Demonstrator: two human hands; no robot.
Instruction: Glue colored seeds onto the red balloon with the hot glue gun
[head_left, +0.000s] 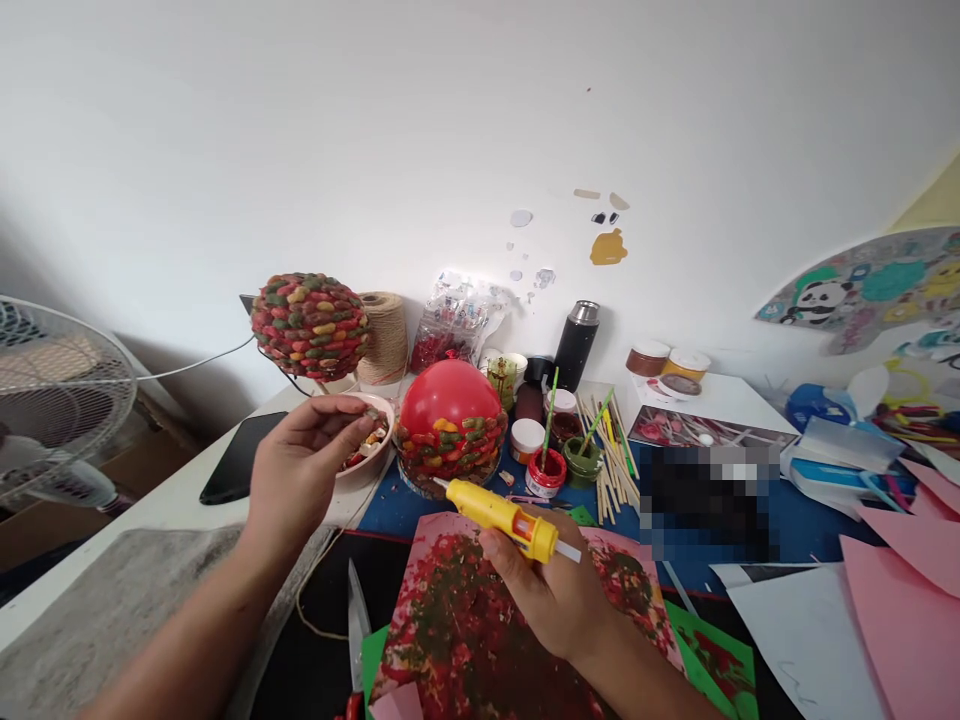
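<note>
My left hand (304,455) is raised beside a pale bowl (381,462), thumb and fingertips pinched on a small, dull-coloured, shell-like piece (371,413). The bowl holds more small pieces, partly hidden by the hand. In my right hand (559,590) is a yellow hot glue gun (495,508) with a white glue stick at its back end. Its nozzle points left, just below a red balloon (452,392). Rows of red, yellow and green pieces cover the balloon's lower part, which rests on a round base. A finished-looking ball covered in the same pieces (311,328) stands behind to the left.
Paint jars (546,473) with brushes, wooden sticks (619,490) and a black flask (577,345) stand behind. A twine spool (384,337) is at the back. Paint-stained paper (465,640) and scissors (358,610) lie in front. A fan (60,400) is left; pink sheets (900,590) right.
</note>
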